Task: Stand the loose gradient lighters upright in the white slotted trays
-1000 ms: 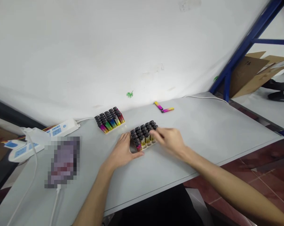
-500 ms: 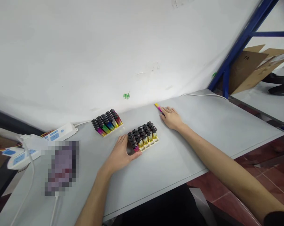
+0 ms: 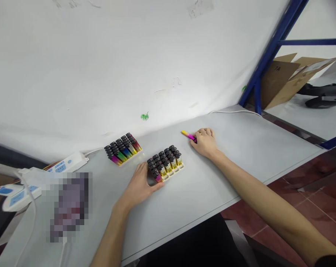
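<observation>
My left hand (image 3: 137, 187) grips the left end of a cream tray (image 3: 174, 172), thumb at the front corner and fingers along the side. Upright lighters (image 3: 168, 165) with black tops fill most of it, mostly clear yellow, with a pink one at the front left. Empty slots show along the tray's front row. To the right, my right hand (image 3: 206, 144) lies on the table with fingers curled over the dark end of a yellow and pink lighter (image 3: 188, 135). The lighter lies flat, its yellow end pointing toward the wall; my fingers partly hide it.
A second tray (image 3: 131, 158) of multicoloured lighters stands back left, near the wall. Power strips (image 3: 65, 163) with cables and a pixelated object (image 3: 70, 204) occupy the left side. A blue metal frame (image 3: 257, 85) and cardboard boxes (image 3: 279, 79) stand at the right.
My right fingers have gone from lying stretched over the lighter to curling around its dark end, and the lighter has turned slightly. My left hand stays at the tray. The view has shifted a little.
</observation>
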`<state>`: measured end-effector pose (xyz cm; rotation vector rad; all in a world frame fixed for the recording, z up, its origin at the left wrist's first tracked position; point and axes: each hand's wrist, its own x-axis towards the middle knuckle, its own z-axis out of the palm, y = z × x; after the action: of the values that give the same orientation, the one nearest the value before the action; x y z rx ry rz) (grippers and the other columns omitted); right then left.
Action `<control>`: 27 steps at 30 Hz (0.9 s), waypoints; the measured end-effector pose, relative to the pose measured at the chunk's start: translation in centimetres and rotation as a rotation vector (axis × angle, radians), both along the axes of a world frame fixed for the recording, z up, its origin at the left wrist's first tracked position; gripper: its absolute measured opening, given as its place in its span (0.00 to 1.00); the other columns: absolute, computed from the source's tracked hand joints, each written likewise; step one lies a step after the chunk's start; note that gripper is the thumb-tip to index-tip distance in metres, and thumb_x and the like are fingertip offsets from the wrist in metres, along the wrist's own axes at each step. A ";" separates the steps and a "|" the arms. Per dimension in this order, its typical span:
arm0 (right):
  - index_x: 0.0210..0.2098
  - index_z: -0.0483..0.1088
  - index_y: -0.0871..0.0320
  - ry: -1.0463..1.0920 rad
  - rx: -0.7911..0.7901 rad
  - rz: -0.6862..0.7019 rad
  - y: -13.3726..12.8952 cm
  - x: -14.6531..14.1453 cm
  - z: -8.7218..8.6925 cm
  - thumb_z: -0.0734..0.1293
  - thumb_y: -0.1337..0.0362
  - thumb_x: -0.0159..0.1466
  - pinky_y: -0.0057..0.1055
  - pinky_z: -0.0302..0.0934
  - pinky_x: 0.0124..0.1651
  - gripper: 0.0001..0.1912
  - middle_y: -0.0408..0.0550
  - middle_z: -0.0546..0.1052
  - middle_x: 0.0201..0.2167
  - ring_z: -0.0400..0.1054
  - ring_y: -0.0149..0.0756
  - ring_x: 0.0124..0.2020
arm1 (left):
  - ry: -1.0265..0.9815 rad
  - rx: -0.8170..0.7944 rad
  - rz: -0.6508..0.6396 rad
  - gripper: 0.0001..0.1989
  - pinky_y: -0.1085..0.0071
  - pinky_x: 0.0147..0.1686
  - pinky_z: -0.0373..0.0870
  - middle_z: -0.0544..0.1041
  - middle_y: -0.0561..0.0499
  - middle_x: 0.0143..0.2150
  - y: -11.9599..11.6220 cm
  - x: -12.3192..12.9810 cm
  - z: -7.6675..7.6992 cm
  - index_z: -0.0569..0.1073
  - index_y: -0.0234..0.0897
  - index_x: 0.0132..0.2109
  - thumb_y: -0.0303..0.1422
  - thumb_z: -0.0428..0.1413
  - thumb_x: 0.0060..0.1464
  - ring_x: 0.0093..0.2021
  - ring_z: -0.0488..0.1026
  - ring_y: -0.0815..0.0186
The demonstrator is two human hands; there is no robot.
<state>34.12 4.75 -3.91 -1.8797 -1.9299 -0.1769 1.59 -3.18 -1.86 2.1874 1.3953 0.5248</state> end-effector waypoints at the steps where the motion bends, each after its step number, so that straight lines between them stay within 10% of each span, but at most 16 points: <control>1: 0.42 0.76 0.61 0.003 0.000 -0.018 0.0 0.1 0.0 0.63 0.57 0.65 0.51 0.47 0.63 0.15 0.61 0.75 0.47 0.59 0.56 0.55 | -0.004 0.002 -0.001 0.33 0.50 0.60 0.63 0.70 0.42 0.59 0.0 0.0 0.0 0.65 0.42 0.60 0.50 0.63 0.53 0.64 0.62 0.46; 7: 0.38 0.71 0.58 0.459 0.058 -0.002 0.0 0.1 0.8 0.67 0.57 0.60 0.48 0.57 0.57 0.11 0.57 0.76 0.46 0.62 0.52 0.54 | 0.004 0.009 -0.011 0.33 0.50 0.60 0.63 0.72 0.42 0.57 0.0 0.0 0.2 0.66 0.42 0.60 0.49 0.64 0.52 0.63 0.63 0.46; 13: 0.43 0.60 0.51 1.341 -0.157 0.264 -0.8 -1.1 2.0 0.64 0.43 0.63 0.31 0.64 0.31 0.21 0.38 0.72 0.25 0.67 0.32 0.24 | 0.006 0.008 -0.008 0.32 0.50 0.59 0.63 0.72 0.42 0.57 0.1 0.0 0.0 0.66 0.42 0.59 0.49 0.64 0.51 0.62 0.64 0.46; 18: 0.43 0.67 0.52 1.487 -0.274 0.301 -1.6 -2.1 2.2 0.63 0.42 0.64 0.24 0.43 0.18 0.21 0.34 0.59 0.21 0.46 0.24 0.15 | 0.029 0.019 -0.023 0.34 0.50 0.60 0.63 0.70 0.42 0.60 0.1 0.0 0.0 0.64 0.42 0.61 0.50 0.63 0.53 0.63 0.63 0.46; 27: 0.41 0.59 0.49 1.561 -0.323 0.386 -1.7 -2.2 2.3 0.71 0.44 0.59 0.22 0.48 0.19 0.23 0.32 0.64 0.22 0.54 0.26 0.18 | 0.031 0.015 -0.010 0.33 0.50 0.60 0.63 0.70 0.41 0.60 0.0 0.2 0.1 0.65 0.41 0.60 0.50 0.63 0.52 0.64 0.62 0.45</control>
<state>31.91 3.00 -1.62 -0.9935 -1.0651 1.3438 1.77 -3.17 -1.72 2.2228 1.3996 0.5010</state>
